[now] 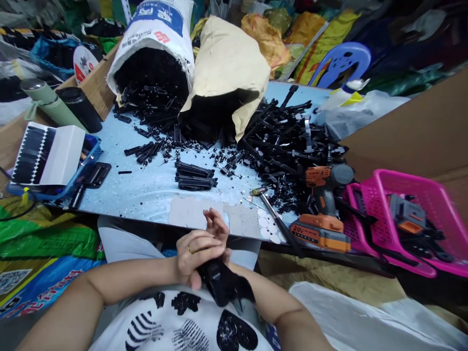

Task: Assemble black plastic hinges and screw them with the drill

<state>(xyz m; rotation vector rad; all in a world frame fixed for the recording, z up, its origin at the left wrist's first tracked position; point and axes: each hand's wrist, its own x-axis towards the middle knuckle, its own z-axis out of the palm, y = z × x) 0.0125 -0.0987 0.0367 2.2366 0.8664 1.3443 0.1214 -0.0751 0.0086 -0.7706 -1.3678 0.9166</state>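
My left hand, with a ring on one finger, is closed over the upper end of a black plastic part. My right hand presses against it from the other side, its fingers bent and pointing up, the palm mostly hidden. The wider end of the part hangs down near my right forearm, in front of my shirt. Just beyond my hands, grey cardboard pieces lie along the table edge. Farther in, several folded black assemblies lie side by side on the blue table.
A white sack and a brown paper bag spill black parts over the table. A hammer, an orange cordless drill and a pink basket are on the right. A blue basket and bottles are left.
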